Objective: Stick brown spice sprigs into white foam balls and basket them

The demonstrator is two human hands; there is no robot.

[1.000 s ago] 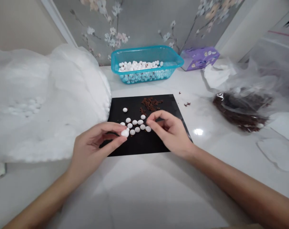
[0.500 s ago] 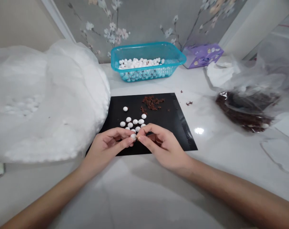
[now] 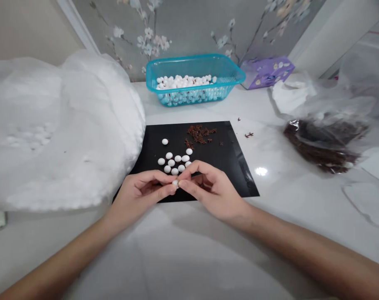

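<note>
Over the near edge of a black mat [image 3: 239, 175], my left hand [image 3: 145, 187] pinches a small white egg-shaped ball [image 3: 175, 183] between thumb and fingertips. My right hand [image 3: 208, 187] is closed at the ball's right end, thumb and forefinger pressed together. Whatever lies between those right fingertips is too small and covered to make out. Several like white balls [image 3: 178, 158] lie on the mat just beyond the fingers, and one ball [image 3: 165, 142] sits apart at the upper left. A loose heap of small brown branched pieces [image 3: 200, 133] is at the mat's far side.
A teal basket [image 3: 195, 62] with many white balls stands against the wall. Beside it is a purple tissue pack [image 3: 267, 73]. A big white translucent bag [image 3: 92, 137] of balls fills the left. To the right lies a clear bag [image 3: 327, 141] of brown pieces.
The held ball has dropped slightly toward me and shows less between the fingertips. My left fingers have straightened along it; my right hand keeps its pinch.
</note>
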